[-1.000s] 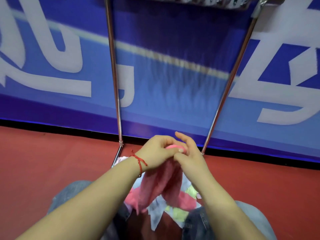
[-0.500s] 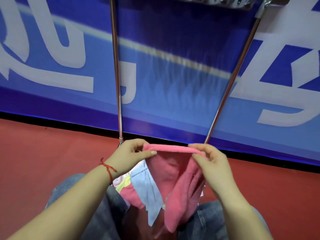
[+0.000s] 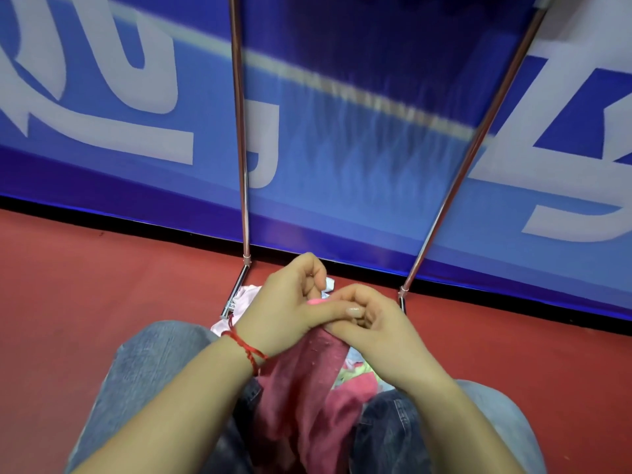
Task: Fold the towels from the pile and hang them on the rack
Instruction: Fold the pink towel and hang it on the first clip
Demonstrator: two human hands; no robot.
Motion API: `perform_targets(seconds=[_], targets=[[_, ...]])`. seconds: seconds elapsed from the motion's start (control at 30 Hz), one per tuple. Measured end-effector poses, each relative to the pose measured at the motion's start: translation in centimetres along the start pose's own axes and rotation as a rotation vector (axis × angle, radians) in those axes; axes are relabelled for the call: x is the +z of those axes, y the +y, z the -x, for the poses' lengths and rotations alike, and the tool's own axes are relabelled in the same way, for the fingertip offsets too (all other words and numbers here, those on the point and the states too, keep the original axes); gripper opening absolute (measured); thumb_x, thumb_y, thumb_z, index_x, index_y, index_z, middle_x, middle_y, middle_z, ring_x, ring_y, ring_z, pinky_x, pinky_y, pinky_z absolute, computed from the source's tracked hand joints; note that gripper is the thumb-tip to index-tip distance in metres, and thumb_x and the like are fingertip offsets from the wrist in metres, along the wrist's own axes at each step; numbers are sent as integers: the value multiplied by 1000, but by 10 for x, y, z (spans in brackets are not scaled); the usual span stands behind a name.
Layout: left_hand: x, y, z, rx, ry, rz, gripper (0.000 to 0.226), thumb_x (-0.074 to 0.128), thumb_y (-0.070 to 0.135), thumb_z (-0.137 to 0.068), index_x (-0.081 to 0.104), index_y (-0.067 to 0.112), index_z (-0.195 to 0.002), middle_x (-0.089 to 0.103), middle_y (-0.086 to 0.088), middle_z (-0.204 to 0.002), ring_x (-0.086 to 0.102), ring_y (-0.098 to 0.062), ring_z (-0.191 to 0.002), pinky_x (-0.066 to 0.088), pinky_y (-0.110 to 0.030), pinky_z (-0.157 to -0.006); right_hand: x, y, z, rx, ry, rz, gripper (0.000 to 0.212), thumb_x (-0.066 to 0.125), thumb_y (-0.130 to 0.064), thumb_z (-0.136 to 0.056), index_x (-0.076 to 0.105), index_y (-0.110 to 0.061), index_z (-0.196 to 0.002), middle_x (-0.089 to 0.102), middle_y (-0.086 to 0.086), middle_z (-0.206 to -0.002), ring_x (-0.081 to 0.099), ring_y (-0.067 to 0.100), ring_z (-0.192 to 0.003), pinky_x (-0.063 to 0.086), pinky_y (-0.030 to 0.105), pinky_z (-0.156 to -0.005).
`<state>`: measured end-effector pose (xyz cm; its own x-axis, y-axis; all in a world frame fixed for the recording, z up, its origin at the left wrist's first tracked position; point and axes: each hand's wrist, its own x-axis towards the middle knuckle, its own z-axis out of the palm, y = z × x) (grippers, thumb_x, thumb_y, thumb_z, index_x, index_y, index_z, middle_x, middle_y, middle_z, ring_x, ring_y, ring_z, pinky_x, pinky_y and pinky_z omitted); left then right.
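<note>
A pink towel [image 3: 307, 381] hangs doubled between my knees, its top edge gathered where my two hands meet. My left hand [image 3: 290, 302] pinches that top edge with thumb and fingers. Touching it on the right, my right hand [image 3: 372, 319] curls its fingers round the same edge. Under and behind the towel lies the pile [image 3: 349, 374] of pink, white, yellow and pale blue cloths on the floor. The metal rack stands just beyond, with a left pole [image 3: 241, 148] and a right pole [image 3: 478, 159]; its top is out of view.
The rack's feet [image 3: 236, 292] rest on the red floor [image 3: 85, 285] against a blue banner wall [image 3: 342, 165]. My jeans-clad knees [image 3: 154, 371] flank the pile on both sides.
Half a second ago my hands held the towel's top edge stretched wide apart. They have come together, bringing the two corners into one and doubling the towel.
</note>
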<state>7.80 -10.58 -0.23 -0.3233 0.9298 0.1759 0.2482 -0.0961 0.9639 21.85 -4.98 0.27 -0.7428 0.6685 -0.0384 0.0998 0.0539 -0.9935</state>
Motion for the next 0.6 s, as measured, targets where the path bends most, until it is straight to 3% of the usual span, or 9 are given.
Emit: perform_targets(seconds=[0.07,0.17,0.27,0.33,0.43,0.6], targets=[[0,-3,1,-21,8,50,47,86,18,-60,40,19,-69,39,11,-47,30,-6,-46,28,-16,-46,1,-2,-2,-31,11,86,14,64,2,-82,65,-12,-84,69,5,-76,61,7,-71,49,18,-68],[-2,-16,2,-105,-57,165,41,84,13,-63,45,17,-78,42,10,-46,32,-5,-42,27,-15,-44,-2,-1,-5,-79,83,243,6,65,-14,-82,65,-19,-80,54,12,-67,46,10,-62,39,24,-60],[-5,-26,4,-197,-156,222,38,85,16,-56,57,17,-82,54,0,-56,44,-14,-51,36,-24,-53,-14,-3,-6,-129,230,274,8,64,-13,-86,65,-17,-79,52,2,-65,44,10,-61,40,24,-60],[-9,-32,5,-219,-179,163,33,87,21,-56,63,10,-76,59,-10,-66,50,-18,-63,41,-32,-64,-22,-9,-4,-159,331,254,12,64,-13,-86,64,-20,-76,52,-9,-62,45,5,-61,40,18,-59],[-17,-47,1,-211,-119,-22,41,87,42,-54,67,8,-68,60,-12,-67,50,-17,-63,42,-31,-64,-33,-8,-4,-160,462,300,12,63,-14,-87,63,-18,-76,51,-8,-62,43,1,-56,37,9,-53],[-26,-82,-2,-271,-55,-227,23,82,22,-67,63,15,-58,48,9,-52,38,0,-46,35,-16,-52,-52,15,-4,-108,593,423,10,60,-17,-89,62,-16,-79,55,0,-67,44,2,-57,38,9,-55]])
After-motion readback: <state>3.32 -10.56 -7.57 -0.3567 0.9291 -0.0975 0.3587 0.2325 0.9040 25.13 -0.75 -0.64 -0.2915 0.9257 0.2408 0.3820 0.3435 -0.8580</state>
